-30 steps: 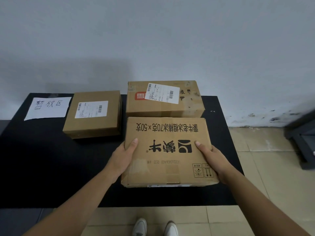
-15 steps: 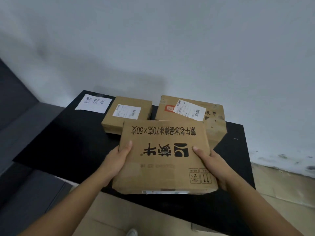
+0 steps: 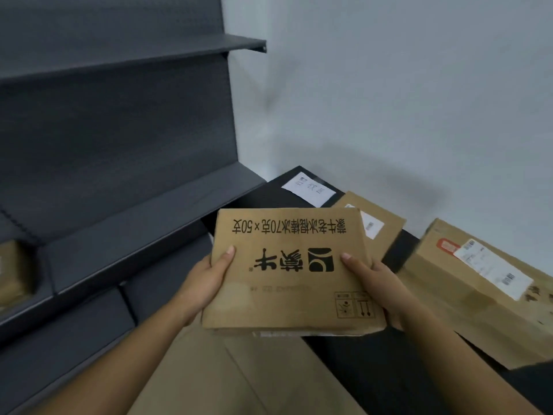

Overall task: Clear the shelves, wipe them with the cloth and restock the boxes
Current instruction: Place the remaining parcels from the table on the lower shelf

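Observation:
A flat cardboard box with black printed characters is held in the air between both hands. My left hand grips its left edge, thumb on top. My right hand grips its right edge the same way. The box hangs in front of the dark grey shelf unit, whose lower shelf lies just left of it. A second shelf sits higher up. No cloth is visible.
A black mat on the floor to the right carries a small labelled box, a large labelled box and a white paper sign. Another brown box sits on the shelf at far left. Beige floor tiles lie below.
I have lifted the printed box off the black mat and turned left; the shelf unit now fills the left of the view and the two other boxes have shifted right.

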A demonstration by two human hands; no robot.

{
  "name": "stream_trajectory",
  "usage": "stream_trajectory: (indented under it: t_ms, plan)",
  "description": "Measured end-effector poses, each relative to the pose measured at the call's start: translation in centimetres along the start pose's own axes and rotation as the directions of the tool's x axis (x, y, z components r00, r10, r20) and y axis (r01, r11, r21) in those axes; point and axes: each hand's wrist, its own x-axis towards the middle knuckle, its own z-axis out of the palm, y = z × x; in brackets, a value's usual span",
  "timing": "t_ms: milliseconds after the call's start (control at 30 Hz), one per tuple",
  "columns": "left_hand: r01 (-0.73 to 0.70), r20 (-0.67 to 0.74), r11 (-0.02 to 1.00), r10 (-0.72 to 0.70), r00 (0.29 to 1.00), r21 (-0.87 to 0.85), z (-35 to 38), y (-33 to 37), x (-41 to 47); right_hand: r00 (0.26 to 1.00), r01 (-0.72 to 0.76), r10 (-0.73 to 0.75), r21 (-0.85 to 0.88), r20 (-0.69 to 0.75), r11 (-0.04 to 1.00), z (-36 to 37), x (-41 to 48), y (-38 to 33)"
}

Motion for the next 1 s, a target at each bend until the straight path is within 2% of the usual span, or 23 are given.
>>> stream_trajectory:
  t_ms: [267, 567, 867, 1000]
  plan:
    - [0.026, -0.281, 0.991, -0.062, 0.958, -0.130, -17.0, -5.4, -5.2, 0.978, 0.094, -0.061, -0.160, 0.198, 0.983, 17.0, 0.6, -7.2]
    - [0.038, -0.484, 0.971, -0.151, 0.862, -0.235, -33.5, -11.9, -13.9, 0.903, 0.232, -0.120, -0.231, 0.413, 0.945, 36.1, -2.9, -12.0]
    - [0.004, -0.668, 0.935, -0.256, 0.699, -0.354, -45.2, -17.9, -22.0, 0.753, 0.362, -0.140, -0.227, 0.643, 0.904, 53.5, -7.0, -15.9]
    - [0.004, -0.734, 0.914, -0.329, 0.594, -0.407, -49.1, -20.3, -24.8, 0.634, 0.427, -0.124, -0.212, 0.763, 0.879, 60.8, -8.0, -17.6]
